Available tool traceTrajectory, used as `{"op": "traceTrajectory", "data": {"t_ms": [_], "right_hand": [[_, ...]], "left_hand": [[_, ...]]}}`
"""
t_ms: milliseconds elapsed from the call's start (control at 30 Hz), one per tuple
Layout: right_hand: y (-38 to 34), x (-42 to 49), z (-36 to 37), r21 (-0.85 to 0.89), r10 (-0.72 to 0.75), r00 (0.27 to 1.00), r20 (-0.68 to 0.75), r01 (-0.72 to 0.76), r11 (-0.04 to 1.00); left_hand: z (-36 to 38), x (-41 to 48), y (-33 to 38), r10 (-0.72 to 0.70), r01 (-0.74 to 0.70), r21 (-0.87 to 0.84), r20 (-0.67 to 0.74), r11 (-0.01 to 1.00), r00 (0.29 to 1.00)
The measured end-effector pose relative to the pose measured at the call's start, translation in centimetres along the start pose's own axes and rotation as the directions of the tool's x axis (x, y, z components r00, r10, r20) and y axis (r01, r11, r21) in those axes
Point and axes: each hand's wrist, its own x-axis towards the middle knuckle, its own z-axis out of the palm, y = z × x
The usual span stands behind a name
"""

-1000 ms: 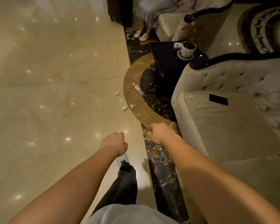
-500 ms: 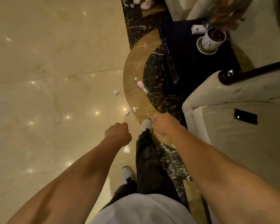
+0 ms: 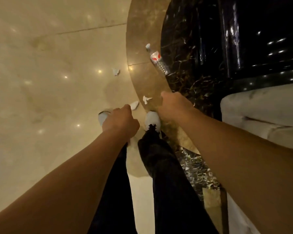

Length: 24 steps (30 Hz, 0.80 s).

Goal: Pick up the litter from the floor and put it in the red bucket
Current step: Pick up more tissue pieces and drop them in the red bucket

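Litter lies on the polished floor ahead of my feet. A clear plastic bottle (image 3: 156, 59) with a red and white label rests on the brown marble band. Three crumpled white paper scraps lie nearer: one (image 3: 116, 71) on the beige tile, one (image 3: 146, 99) on the brown band, one (image 3: 135, 104) just past my left hand. My left hand (image 3: 120, 122) is closed in a loose fist, nothing visible in it. My right hand (image 3: 173, 105) is also curled shut and empty, right of the scraps. No red bucket is in view.
A black glossy side table (image 3: 254, 36) stands at the upper right on dark veined marble (image 3: 189, 76). A cream sofa (image 3: 264, 115) fills the right edge. My white shoes (image 3: 152, 120) and dark trousers are below my hands. Beige tile stretches to the left.
I have walked forward and tilted my head down; the bottle and scraps are much closer, now just beyond my hands. The cup, the sofa seat and the seated person have left the view.
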Motion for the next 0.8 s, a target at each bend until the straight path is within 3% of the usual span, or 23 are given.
{"op": "traceTrajectory", "data": {"t_ms": [100,233,367,500,633,700,800], "right_hand": [[1.4,7.5,4.7,0.079,-0.011,0.999,0.032,0.009,0.997],[3.2,16.5,12.8,0.178,-0.003,0.999,0.046,-0.005,0.984],[4.3,25.1,21.7,0.203,-0.054,0.995,0.083,0.036,0.978],[4.1,32.7,29.3,0.143,-0.065,0.998,0.005,0.064,0.988],[3.9,36.2,32.8,0.000,-0.099,0.976,-0.192,0.101,0.995],[4.1,36.5,32.8,0.061,-0.144,0.963,-0.226,0.161,0.985],[3.8,35.2,29.9,0.228,-0.113,0.981,-0.160,0.148,0.962]], "left_hand": [[3.9,8.5,-0.2,0.058,-0.057,-0.044,0.025,0.997,0.998],[10.6,19.2,-2.1,0.122,-0.123,0.027,0.038,0.992,0.992],[18.2,28.0,-5.3,0.083,-0.082,-0.019,0.077,0.996,0.994],[25.5,34.9,-7.8,0.017,-0.013,-0.145,0.029,0.989,0.999],[29.1,38.6,-8.5,0.081,-0.114,-0.236,-0.143,0.965,0.986],[28.8,39.0,-8.8,0.099,-0.142,-0.233,-0.187,0.962,0.977],[25.5,37.7,-9.0,0.113,-0.145,-0.344,-0.110,0.928,0.987]]}}
